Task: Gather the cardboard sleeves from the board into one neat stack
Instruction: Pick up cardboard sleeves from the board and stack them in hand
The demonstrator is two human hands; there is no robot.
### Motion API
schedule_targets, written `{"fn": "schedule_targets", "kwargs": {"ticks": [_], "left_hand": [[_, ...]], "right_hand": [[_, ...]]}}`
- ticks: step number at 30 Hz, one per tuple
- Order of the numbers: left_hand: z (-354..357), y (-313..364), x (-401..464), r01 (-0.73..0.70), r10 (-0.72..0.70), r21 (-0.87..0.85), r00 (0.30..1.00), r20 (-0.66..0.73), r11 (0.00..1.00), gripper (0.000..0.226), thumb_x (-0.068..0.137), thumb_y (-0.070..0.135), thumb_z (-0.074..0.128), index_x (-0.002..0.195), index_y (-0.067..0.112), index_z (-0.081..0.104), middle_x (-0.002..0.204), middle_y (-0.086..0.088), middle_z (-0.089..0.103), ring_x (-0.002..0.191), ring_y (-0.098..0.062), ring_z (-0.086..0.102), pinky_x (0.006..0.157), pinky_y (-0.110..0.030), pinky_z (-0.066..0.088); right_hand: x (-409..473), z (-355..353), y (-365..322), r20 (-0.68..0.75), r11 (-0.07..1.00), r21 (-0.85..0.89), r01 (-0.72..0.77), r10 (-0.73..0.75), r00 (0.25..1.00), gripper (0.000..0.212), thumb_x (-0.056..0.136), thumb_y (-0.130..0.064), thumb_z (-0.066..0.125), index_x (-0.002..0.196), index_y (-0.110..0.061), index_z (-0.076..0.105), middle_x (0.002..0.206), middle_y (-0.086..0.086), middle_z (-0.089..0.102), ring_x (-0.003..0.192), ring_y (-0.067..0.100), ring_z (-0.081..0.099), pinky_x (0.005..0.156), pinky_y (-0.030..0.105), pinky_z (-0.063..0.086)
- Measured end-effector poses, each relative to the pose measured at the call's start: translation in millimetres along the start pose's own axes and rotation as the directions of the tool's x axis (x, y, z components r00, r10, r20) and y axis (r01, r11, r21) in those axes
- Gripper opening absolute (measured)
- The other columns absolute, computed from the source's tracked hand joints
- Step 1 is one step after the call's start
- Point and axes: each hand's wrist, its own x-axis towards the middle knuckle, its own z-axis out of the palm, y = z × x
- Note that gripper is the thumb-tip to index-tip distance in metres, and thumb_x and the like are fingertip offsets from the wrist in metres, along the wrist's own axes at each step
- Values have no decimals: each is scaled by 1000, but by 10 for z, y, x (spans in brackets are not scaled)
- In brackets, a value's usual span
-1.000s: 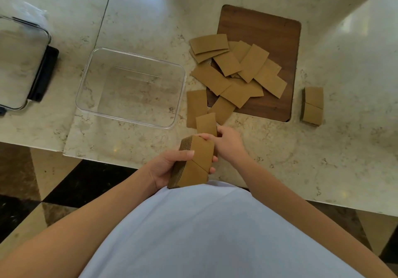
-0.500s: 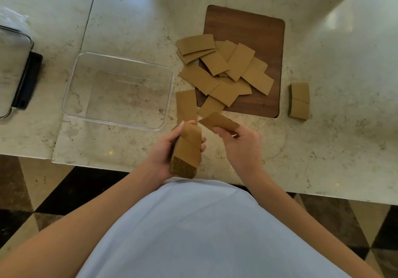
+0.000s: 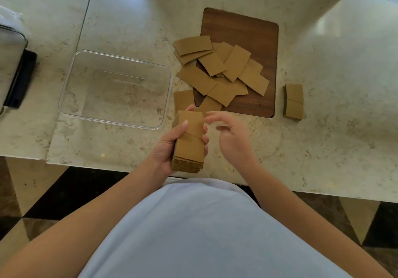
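Observation:
My left hand [image 3: 165, 148] grips a thick stack of brown cardboard sleeves [image 3: 189, 142] above the counter's near edge, thumb across the top sleeve. My right hand [image 3: 231, 135] hovers just right of the stack, fingers loosely spread and blurred, holding nothing. Several loose sleeves [image 3: 221, 71] lie overlapping across the dark wooden board [image 3: 254, 32] and spill off its left side onto the counter. One sleeve [image 3: 183, 100] lies on the marble just beyond the held stack. A small separate stack of sleeves [image 3: 294, 102] sits on the counter right of the board.
A clear plastic container [image 3: 116, 88] stands left of the sleeves on the marble counter [image 3: 333, 73]. A lidded container with a black clip [image 3: 15, 71] sits at the far left edge. The counter's near edge runs close to my body.
My right hand placed the sleeve it was carrying onto the held stack and let go. My left hand turned the stack flat-side up.

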Motion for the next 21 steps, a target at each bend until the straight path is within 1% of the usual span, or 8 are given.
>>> {"fn": "schedule_targets", "kwargs": {"ticks": [2, 4, 5, 7, 11, 16, 19, 21], "left_hand": [[-10, 48, -58, -18, 17, 21, 999, 34, 1000, 60, 82, 31, 86, 136, 32, 60, 113, -15, 62, 90, -25, 65, 84, -42, 57], [-37, 52, -107, -29, 28, 58, 1000, 8, 998, 57, 82, 39, 85, 132, 29, 61, 113, -16, 63, 89, -27, 66, 84, -44, 57], [-64, 54, -136, -31, 32, 71, 999, -17, 997, 58, 80, 41, 86, 130, 28, 62, 113, -16, 64, 89, -28, 67, 82, -45, 58], [-129, 72, -193, -39, 45, 85, 996, -77, 996, 57, 76, 44, 89, 125, 25, 65, 113, -17, 67, 88, -30, 69, 81, -46, 60], [-198, 117, -314, -55, 79, 161, 986, -145, 985, 55, 73, 47, 91, 118, 23, 69, 115, -17, 71, 91, -33, 72, 81, -47, 60], [-221, 165, -410, -63, 111, 205, 967, -231, 977, 56, 68, 48, 94, 114, 24, 73, 114, -18, 74, 92, -35, 74, 80, -47, 60], [-213, 174, -399, -66, 103, 187, 976, -194, 980, 53, 72, 47, 92, 115, 22, 72, 112, -18, 74, 91, -34, 73, 81, -48, 60], [-197, 165, -364, -61, 91, 173, 981, -169, 983, 53, 75, 48, 90, 117, 22, 71, 111, -18, 73, 89, -33, 71, 82, -48, 60]], "right_hand": [[219, 92, 31, -115, 985, 44, -165, 169, 979, 43, 87, 6, 43, 103, -25, 68, 104, -14, 67, 100, -1, 60, 86, 26, 50], [446, 192, 108, -92, 957, -92, -277, 268, 959, 24, 95, -10, 53, 112, -23, 63, 110, -10, 63, 104, 8, 60, 82, 26, 47], [547, 266, 145, -50, 934, -170, -314, 310, 949, 24, 95, -18, 59, 119, -20, 61, 118, -5, 59, 106, 14, 57, 83, 28, 44], [716, 457, 174, -10, 891, -264, -369, 380, 925, 42, 90, -32, 66, 127, -14, 56, 130, 3, 49, 110, 21, 52, 88, 34, 43], [884, 833, 81, -133, 842, -343, -416, 395, 909, 64, 79, -47, 76, 127, -11, 52, 132, 11, 46, 124, 33, 44, 102, 44, 42], [935, 980, 35, -148, 793, -430, -431, 409, 900, 69, 77, -43, 82, 127, -12, 47, 133, 9, 50, 126, 32, 44, 102, 48, 43], [999, 909, 12, -78, 852, -258, -456, 452, 889, 55, 81, -29, 82, 117, -11, 44, 110, 5, 57, 110, 31, 55, 89, 45, 48], [1029, 794, -29, 13, 836, 86, -543, 544, 839, 46, 82, -17, 82, 113, -12, 49, 102, 3, 59, 102, 27, 59, 81, 38, 52]]}}
